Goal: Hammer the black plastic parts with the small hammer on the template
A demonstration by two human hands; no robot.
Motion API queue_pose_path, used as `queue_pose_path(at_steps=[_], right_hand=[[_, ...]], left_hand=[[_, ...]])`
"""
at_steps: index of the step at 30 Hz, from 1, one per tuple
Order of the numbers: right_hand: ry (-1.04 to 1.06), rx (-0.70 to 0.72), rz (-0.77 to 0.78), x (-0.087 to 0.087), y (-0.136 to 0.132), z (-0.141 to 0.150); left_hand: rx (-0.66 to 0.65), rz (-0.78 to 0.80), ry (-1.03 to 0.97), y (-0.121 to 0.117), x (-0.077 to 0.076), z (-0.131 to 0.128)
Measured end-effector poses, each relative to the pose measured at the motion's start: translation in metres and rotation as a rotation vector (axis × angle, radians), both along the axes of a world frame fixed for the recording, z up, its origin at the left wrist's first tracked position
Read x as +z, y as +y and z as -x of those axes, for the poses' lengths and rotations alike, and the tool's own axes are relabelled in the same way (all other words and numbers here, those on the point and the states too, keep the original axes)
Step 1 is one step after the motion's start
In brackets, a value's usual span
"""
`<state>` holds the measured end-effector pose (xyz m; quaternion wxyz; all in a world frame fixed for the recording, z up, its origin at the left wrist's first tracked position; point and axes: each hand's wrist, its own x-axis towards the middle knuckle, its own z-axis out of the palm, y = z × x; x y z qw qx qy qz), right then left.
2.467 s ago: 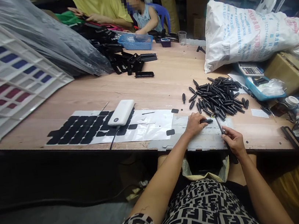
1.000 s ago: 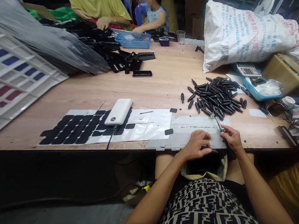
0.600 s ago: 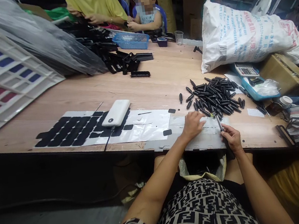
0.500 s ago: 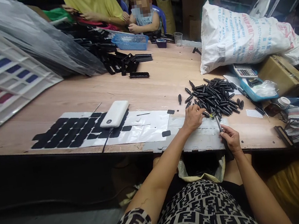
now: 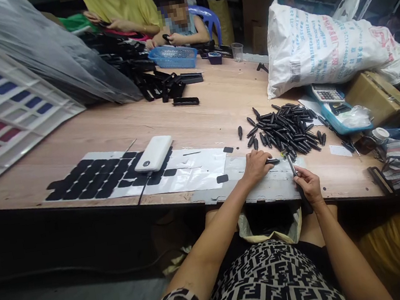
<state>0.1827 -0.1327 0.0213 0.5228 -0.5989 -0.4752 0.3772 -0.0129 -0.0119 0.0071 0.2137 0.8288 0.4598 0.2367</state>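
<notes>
My left hand (image 5: 257, 165) rests low over the grey board (image 5: 245, 191), its fingers closed on a small black tapered piece (image 5: 273, 161) that points right. My right hand (image 5: 309, 184) grips a tool with a narrow metal shaft (image 5: 291, 164) and a dark handle below the fist. The shaft's tip is beside the near edge of a pile of similar black pieces (image 5: 286, 130), where a small yellowish bit shows. What kind of tool it is, I cannot make out.
To the left, a white power bank (image 5: 154, 154) with a cable lies on a sheet of black stickers (image 5: 88, 180). A white sack (image 5: 327, 47), a cardboard box (image 5: 382, 97) and a blue tray (image 5: 348, 121) stand right. Two people sit across the table near a blue basket (image 5: 174, 58).
My left hand has drawn back slightly from the pile's edge, and a black piece now shows in its fingers. My right hand stays nearly still. Across the table, the seated person's hands have shifted left.
</notes>
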Motion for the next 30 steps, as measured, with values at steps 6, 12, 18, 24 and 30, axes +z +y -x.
queue_pose_path(at_steps=[6, 12, 18, 24, 30], right_hand=[[-0.088, 0.019, 0.012, -0.002, 0.001, 0.002], [-0.097, 0.034, 0.042, 0.004, -0.001, 0.005], [-0.125, 0.034, 0.003, 0.013, -0.004, 0.013], [-0.111, 0.039, 0.064, 0.010, -0.001, 0.016], [-0.095, 0.056, 0.024, 0.010, 0.002, 0.026]], left_hand=[[0.100, 0.084, -0.123, 0.002, -0.011, 0.008], [0.104, 0.114, -0.167, 0.006, -0.007, 0.008], [0.106, 0.139, -0.164, 0.007, -0.008, 0.008], [0.119, 0.133, -0.151, 0.007, -0.007, 0.006], [0.124, 0.144, -0.178, 0.006, -0.005, 0.007]])
